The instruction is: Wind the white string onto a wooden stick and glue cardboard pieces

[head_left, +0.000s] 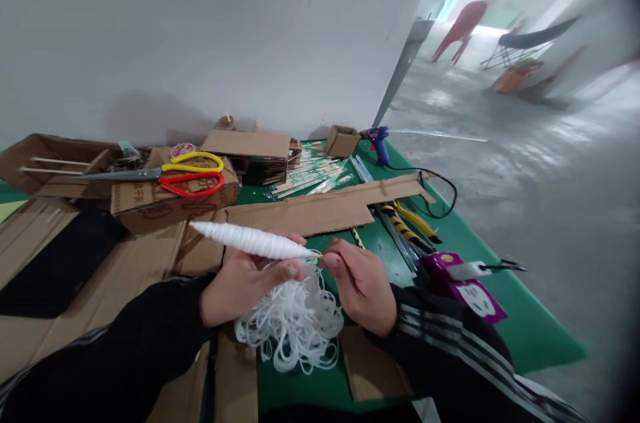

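Note:
A white spindle of wound string [250, 240], thick in the middle and tapered at both ends, lies nearly level across my hands. My left hand [245, 286] is closed around its underside, thumb in front and fingers behind. With thumb and forefinger, my right hand [361, 283] pinches the thin stick end at the spindle's right tip. The pointed left tip sticks out free beyond my left hand. Below both hands, a loose heap of white string [295, 326] rests on the green table, its loops reaching up near the spindle's right end.
Red-and-yellow scissors [193, 174] lie on a cardboard box [173, 200] at left. Behind are thin wooden sticks [315, 173] and a blue glue gun [379, 143]. A cardboard strip [310, 210], yellow-black pliers [413, 223] and a purple box [465, 286] lie to the right.

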Motion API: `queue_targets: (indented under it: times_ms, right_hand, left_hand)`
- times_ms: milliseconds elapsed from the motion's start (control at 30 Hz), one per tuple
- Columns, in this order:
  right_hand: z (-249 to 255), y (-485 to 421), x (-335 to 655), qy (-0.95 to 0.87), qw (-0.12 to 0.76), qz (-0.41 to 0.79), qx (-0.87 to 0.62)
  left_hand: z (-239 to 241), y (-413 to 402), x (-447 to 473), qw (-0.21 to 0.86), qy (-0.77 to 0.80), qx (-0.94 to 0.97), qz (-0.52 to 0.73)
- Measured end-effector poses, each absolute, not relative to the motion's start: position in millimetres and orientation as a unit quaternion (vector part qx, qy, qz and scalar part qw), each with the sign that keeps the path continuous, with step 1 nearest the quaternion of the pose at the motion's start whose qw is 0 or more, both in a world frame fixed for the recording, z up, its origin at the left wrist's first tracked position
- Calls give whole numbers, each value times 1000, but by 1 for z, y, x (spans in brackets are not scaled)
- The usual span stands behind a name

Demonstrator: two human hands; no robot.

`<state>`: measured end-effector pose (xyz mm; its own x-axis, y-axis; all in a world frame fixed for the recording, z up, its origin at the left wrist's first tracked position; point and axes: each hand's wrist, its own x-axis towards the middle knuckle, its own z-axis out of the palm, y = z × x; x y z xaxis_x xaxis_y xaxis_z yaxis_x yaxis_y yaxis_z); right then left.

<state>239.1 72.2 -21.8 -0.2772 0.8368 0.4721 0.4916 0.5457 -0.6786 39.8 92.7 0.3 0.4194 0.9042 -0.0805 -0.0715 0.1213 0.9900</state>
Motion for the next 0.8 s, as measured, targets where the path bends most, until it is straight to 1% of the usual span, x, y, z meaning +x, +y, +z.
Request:
queue_targets:
  times_ms: [167,367,533,700,800]
  right_hand:
    - [-21,72,239,-761,431,224,-430]
    - [-19,73,240,-761,417,186,-460]
    - [-19,73,240,-758,428,226,-437]
    - [-20,74,242,-770,417,185,-446]
    - [-19,74,242,-758,420,192,-461]
  left_hand:
    - [-1,93,39,649,380,531,390]
    - [3,93,40,632,382,556,381]
    - [4,94,40,635,380,543,397]
    - [5,93,41,640,383,537,394]
    - [4,94,40,633,387,540,399]
